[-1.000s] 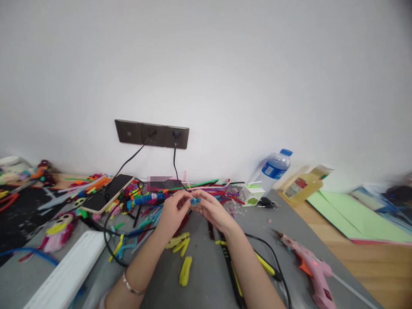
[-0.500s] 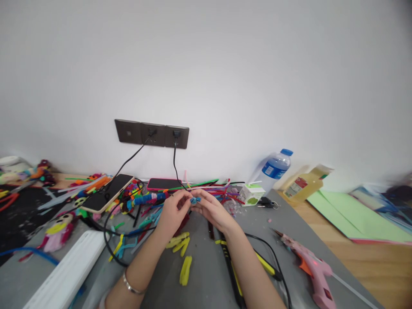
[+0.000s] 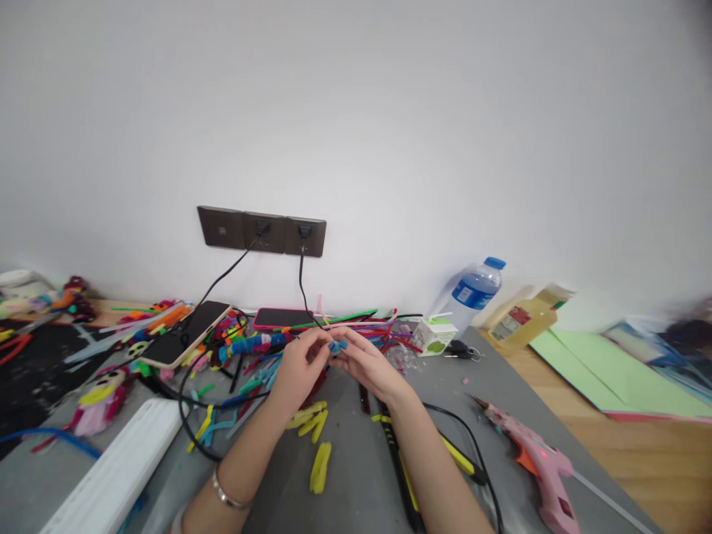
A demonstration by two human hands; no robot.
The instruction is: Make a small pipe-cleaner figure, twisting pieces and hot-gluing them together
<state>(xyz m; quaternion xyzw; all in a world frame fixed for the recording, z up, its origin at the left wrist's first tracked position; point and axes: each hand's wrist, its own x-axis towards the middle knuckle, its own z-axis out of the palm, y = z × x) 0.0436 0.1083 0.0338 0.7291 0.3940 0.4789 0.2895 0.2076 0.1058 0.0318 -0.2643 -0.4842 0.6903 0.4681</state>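
Both of my hands meet over the grey table (image 3: 356, 475), just above a heap of coloured pipe cleaners (image 3: 367, 326). My left hand (image 3: 300, 365) and my right hand (image 3: 367, 363) pinch a small blue pipe-cleaner piece (image 3: 336, 345) between their fingertips, the fingers of each curled closed on it. A bracelet sits on my left wrist. Several folded yellow pipe-cleaner pieces (image 3: 314, 437) lie on the table below my hands.
A pink glue gun (image 3: 537, 463) lies at the right, a black cable beside it. Two phones (image 3: 186, 334) charge from wall sockets (image 3: 261, 231). A water bottle (image 3: 472, 293), a small carton (image 3: 434, 335), a yellow bottle (image 3: 523, 317), green paper (image 3: 601, 371) and a white box (image 3: 111, 475) surround the work spot.
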